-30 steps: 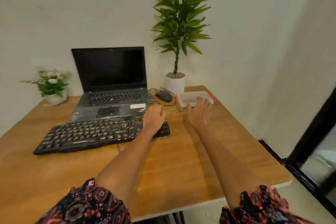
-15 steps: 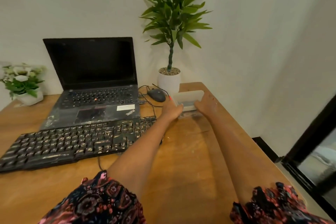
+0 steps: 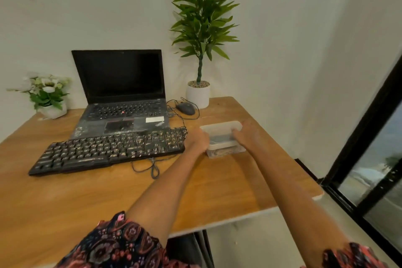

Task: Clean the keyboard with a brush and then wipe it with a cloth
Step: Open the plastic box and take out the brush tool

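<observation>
A dusty black keyboard (image 3: 108,151) lies on the wooden table (image 3: 76,198) in front of a laptop. To its right stands a clear plastic box (image 3: 221,137) with a pale lid; its contents are blurred, and no brush or cloth is plainly visible. My left hand (image 3: 196,140) grips the box's left end. My right hand (image 3: 245,135) grips its right end, fingers curled over the lid's edge.
An open black laptop (image 3: 121,102) sits behind the keyboard, with a wired mouse (image 3: 186,108) beside it. A tall potted plant (image 3: 199,91) stands at the back, a small flower pot (image 3: 51,98) at the far left. The keyboard cable (image 3: 152,167) loops in front. The table's right edge is near the box.
My left hand left the keyboard's right end and went to the box. My right hand moved from resting flat on the table to the box's right end. Both now hold it.
</observation>
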